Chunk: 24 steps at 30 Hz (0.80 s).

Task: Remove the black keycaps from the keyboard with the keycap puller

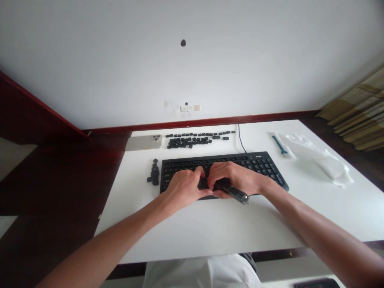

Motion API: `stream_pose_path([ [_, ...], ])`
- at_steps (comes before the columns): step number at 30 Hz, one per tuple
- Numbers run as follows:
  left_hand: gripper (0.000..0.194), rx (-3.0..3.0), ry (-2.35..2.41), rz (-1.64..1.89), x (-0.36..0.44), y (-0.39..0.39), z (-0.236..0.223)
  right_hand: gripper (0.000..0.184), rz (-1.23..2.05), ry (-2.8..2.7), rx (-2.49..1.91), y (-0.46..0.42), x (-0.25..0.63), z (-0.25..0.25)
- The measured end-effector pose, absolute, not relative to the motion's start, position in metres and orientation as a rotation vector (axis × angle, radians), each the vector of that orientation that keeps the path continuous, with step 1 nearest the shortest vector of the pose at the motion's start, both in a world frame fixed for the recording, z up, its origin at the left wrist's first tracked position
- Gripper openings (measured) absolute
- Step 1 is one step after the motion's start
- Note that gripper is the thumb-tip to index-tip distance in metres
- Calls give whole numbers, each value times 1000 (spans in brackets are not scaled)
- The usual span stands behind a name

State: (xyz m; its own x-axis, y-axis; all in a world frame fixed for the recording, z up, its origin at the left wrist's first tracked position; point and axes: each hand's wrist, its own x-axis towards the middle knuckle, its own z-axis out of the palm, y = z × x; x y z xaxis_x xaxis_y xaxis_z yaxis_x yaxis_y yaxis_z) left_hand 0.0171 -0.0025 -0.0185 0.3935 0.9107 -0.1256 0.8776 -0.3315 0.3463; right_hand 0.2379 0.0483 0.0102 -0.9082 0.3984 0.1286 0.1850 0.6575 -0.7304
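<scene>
A black keyboard (pixel 270 168) lies on the white table, and both hands are together over its middle keys. My right hand (pixel 232 176) is closed around a black-handled tool (pixel 237 194), whose shiny rounded end points toward me. The tool's front end is mostly hidden by my fingers. Right beside it, my left hand (pixel 186 184) is curled with thumb and fingers drawn in at the keys. Whatever is between those fingertips is hidden. Loose black keycaps (pixel 189 140) are laid in rows behind the keyboard. A small cluster of keycaps (pixel 155 174) sits at its left side.
A phone (pixel 141 142) lies at the table's back left. On the right are a blue brush (pixel 279 145) and a crumpled clear plastic bag (pixel 327 164). The keyboard cable (pixel 241 138) runs to the back edge, near the wall with its sockets (pixel 191 108).
</scene>
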Motion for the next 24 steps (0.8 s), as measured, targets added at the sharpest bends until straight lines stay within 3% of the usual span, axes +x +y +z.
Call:
stream_pose_path([
  [5,54,2298,1554,114,16,-2,-20,22,1119,-2576,-559,50,247,15],
  [11,53,2324,1501,177,15,-3,-20,7,1256,-2626,-490,43,237,9],
  [24,48,2361,1498,140,14,-4,-16,20,1153,-2643,-473,36,229,4],
])
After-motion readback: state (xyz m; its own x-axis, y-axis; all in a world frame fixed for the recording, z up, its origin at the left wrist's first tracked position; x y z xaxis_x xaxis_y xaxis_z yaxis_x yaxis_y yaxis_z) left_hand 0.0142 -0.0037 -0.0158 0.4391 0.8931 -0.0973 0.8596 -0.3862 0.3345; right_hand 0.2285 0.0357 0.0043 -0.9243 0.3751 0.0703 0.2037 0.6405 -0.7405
